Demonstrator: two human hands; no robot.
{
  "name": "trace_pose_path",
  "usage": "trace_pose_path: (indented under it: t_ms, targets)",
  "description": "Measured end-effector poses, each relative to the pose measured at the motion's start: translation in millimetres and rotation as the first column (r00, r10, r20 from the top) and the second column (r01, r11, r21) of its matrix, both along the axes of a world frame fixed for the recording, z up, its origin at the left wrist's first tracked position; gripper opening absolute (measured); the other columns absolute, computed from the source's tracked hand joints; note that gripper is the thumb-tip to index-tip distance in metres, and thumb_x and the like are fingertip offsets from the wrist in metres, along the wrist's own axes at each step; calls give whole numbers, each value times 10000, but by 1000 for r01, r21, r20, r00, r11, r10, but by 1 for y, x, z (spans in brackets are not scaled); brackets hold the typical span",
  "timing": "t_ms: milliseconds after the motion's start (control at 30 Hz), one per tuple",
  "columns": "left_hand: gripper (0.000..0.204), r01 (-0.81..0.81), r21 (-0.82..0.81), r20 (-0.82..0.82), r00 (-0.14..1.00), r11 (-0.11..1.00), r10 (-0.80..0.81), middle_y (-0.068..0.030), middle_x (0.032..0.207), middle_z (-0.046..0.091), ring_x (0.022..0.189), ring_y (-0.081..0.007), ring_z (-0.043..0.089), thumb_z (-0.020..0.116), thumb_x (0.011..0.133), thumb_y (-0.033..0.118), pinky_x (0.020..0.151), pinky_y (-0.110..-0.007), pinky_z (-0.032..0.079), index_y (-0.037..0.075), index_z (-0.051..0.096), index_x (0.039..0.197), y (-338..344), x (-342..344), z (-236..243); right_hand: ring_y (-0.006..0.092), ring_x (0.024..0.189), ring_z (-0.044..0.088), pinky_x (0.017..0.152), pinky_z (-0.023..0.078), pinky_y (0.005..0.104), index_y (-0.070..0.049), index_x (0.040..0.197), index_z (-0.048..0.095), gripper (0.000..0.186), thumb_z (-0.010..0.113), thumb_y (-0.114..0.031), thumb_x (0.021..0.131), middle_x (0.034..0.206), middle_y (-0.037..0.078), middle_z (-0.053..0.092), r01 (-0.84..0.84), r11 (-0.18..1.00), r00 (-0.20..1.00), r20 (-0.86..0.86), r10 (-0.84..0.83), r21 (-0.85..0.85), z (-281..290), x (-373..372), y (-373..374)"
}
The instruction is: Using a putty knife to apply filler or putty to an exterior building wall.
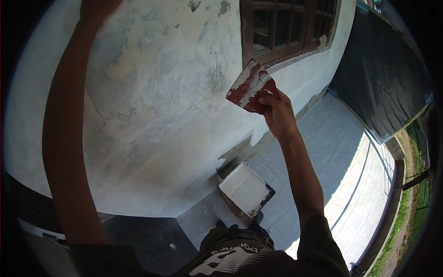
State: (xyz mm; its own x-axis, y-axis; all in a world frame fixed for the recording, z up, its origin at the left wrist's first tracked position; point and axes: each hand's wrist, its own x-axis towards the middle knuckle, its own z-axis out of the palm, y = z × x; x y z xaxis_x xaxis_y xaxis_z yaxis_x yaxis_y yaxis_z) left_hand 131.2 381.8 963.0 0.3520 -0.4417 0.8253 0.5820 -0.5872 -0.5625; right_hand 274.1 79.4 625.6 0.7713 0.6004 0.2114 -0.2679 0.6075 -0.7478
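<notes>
My right hand grips a dark red, flat putty spreader, thumb on its face. White putty is smeared across the spreader, which is held up in front of the wall below the window. My left arm reaches up along the wall, and my left hand is at the top edge of the view, its fingers cut off. The wall has patchy white and grey coating with a crack and bare spots. By my feet stands a square tray spread with white putty, its rim dark.
A brown wooden window with panes is set in the wall at the upper right. Beyond the grey tiled floor hangs a black sheet. A dark mat-like surface lies at the lower left. Grass borders the floor at right.
</notes>
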Motion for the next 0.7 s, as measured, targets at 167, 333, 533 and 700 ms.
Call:
trace_pose_path:
  t_ms: [167,333,533,700]
  targets:
    - [473,62,37,0,998,997,-62,-184,1583,425,1516,-334,319,431,964,67,1266,-539,174,-24,549,1412,-13,-2,-8,225,994,704,947,575,351,10,1309,630,415,544,107,915,1158,127,698,559,799,456,722,-520,223,148,27,57]
    - [474,73,-30,-5,997,997,-73,-193,1573,433,1506,-340,332,427,956,59,1266,-532,182,-36,549,1404,-24,-2,-4,445,1207,582,1011,495,463,39,1301,637,469,512,139,860,1371,279,580,516,449,-209,616,-759,729,259,38,124]
    - [485,64,-42,0,998,997,-64,-197,1572,431,1507,-339,331,431,943,59,1266,-532,182,-39,545,1404,-17,1,-6,366,1205,642,1087,486,412,-32,1353,620,547,582,141,835,1386,195,607,490,429,-353,623,-698,759,228,68,179]
    - [494,47,-66,-1,999,997,-47,-199,1572,430,1505,-341,333,434,932,52,1264,-536,184,-42,542,1405,-31,5,-5,441,1365,488,1174,361,517,-3,1393,571,619,570,188,804,1478,245,504,532,541,-296,742,-602,651,177,63,165]
